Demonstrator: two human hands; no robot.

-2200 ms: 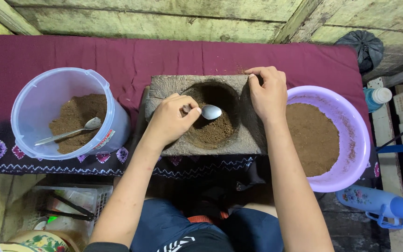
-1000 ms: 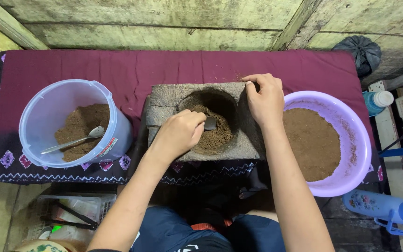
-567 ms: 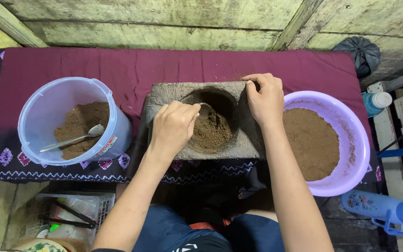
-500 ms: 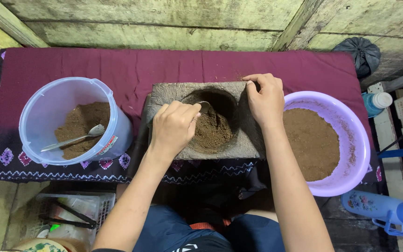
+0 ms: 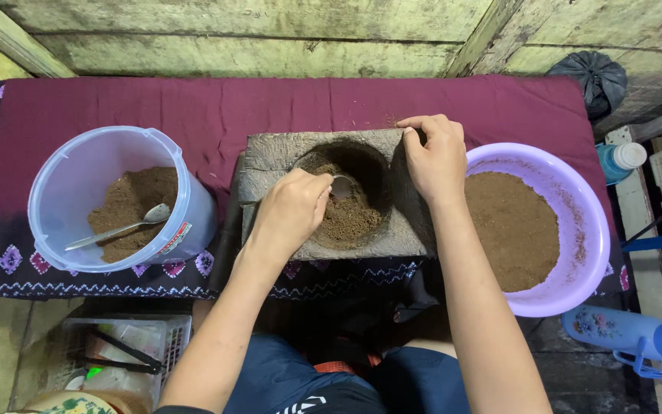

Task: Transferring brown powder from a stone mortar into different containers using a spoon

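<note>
A grey stone mortar block (image 5: 270,157) sits in the middle of the maroon cloth, its round hollow holding brown powder (image 5: 354,218). My left hand (image 5: 289,215) grips a metal spoon (image 5: 341,186) whose bowl is down in the hollow, against the powder. My right hand (image 5: 434,157) rests on the block's top right corner, fingers curled over its far edge.
A clear plastic bucket (image 5: 78,165) at the left holds brown powder and a second spoon (image 5: 120,228). A purple basin (image 5: 576,222) of the same powder stands at the right. A blue bottle (image 5: 634,337) lies lower right, a plastic basket (image 5: 116,353) lower left. A wooden wall runs behind.
My left hand has worked the spoon from above the powder down into the hollow, scraping along its left side. My right hand has stayed on the block.
</note>
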